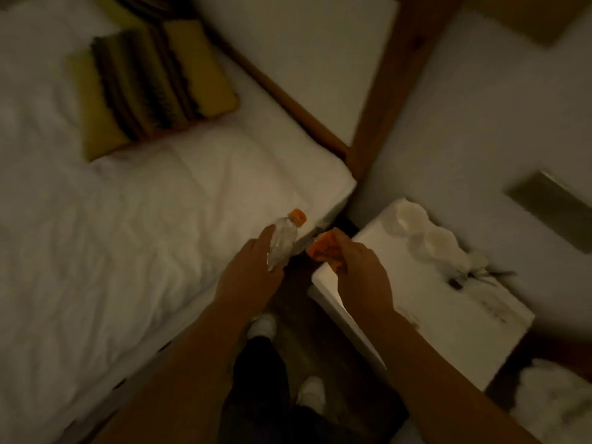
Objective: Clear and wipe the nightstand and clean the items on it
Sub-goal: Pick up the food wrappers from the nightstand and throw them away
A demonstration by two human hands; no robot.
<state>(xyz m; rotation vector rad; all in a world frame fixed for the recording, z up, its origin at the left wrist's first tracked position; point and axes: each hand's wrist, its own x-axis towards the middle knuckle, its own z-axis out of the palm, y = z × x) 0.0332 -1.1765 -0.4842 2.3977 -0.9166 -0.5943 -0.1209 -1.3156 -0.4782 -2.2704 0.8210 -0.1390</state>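
A: Item one?
B: Clear plastic bottle with orange cap (283,240), gripped in the left hand (253,270), held over the gap between the white-sheeted bed (128,219) and the white bench (448,315).

A: Item two?
B: Orange cloth (326,251), bunched in the closed right hand (362,274), just right of the bottle, above the bench corner.

A: Handling note?
B: Probably wiping the bottle: hold it firm, wrap the cloth round, turn.

A: Obstructions?
B: Pale rounded objects (426,238) and a dark, blurred item (474,277) beyond the right hand; unidentifiable. Striped yellow cushion (150,91) far beyond the left hand.
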